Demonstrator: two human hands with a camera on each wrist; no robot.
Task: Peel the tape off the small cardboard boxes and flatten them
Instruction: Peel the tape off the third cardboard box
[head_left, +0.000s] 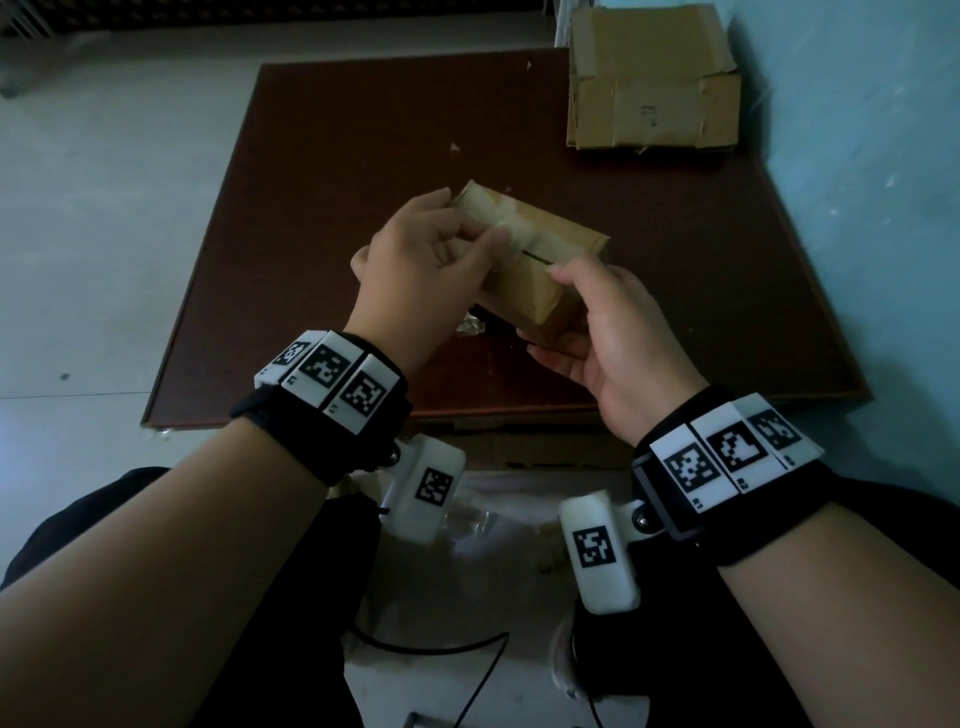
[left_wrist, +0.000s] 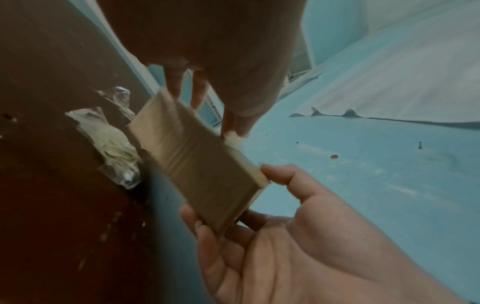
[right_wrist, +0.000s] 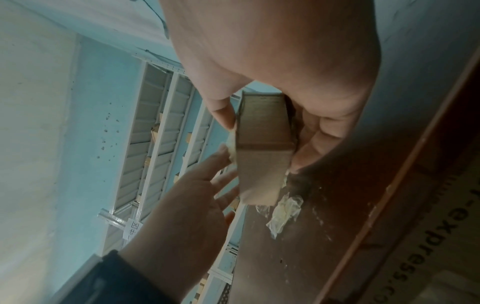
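Observation:
A small cardboard box (head_left: 524, 291) is held in the air over the brown table (head_left: 363, 130), with clear tape (head_left: 524, 228) running along its top seam. My left hand (head_left: 472, 218) is at the box's far left end, thumb on the tape and index finger over the end; in the left wrist view its thumb and a finger pinch a whitish tape end (left_wrist: 232, 140). My right hand (head_left: 553, 312) grips the near end, thumb on top and fingers underneath. The box (left_wrist: 202, 170) is closed and keeps its shape. The right wrist view shows the box (right_wrist: 262, 164) between thumb and fingers.
Crumpled clear tape (head_left: 470, 327) lies on the table just below the box. A pile of flattened cardboard (head_left: 654, 88) sits at the table's back right corner, beside a blue wall (head_left: 857, 208). Pale floor lies to the left, and my legs are under the near edge.

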